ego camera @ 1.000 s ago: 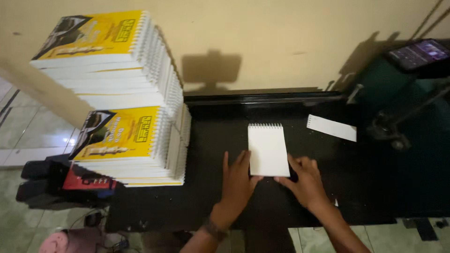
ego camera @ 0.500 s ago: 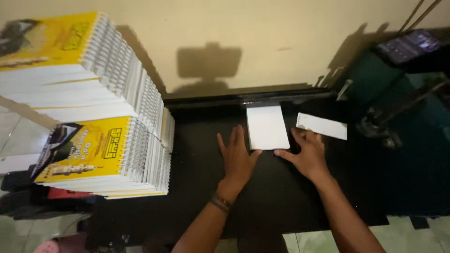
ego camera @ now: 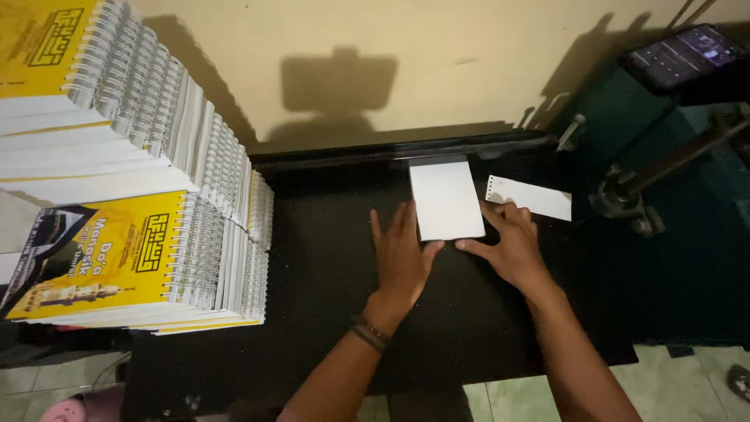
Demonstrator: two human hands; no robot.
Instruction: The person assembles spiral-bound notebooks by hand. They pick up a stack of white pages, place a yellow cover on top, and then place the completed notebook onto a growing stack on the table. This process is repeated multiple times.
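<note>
A white pad of paper lies on the black table, its far edge pushed under a long black bar at the back. My left hand lies flat on the table, fingers spread, touching the pad's near left corner. My right hand presses flat against the pad's right side and near corner. A narrow white paper strip with punched holes along one end lies just right of the pad, by my right fingers.
Two tall stacks of spiral-bound booklets with yellow covers fill the table's left side. A dark green machine with a metal lever stands at the right, with a lit phone above it. A beige wall runs behind.
Both hands have pushed the white pad away from me until its far edge sits under the black bar. The view has shifted right, so the stacks sit further left.
</note>
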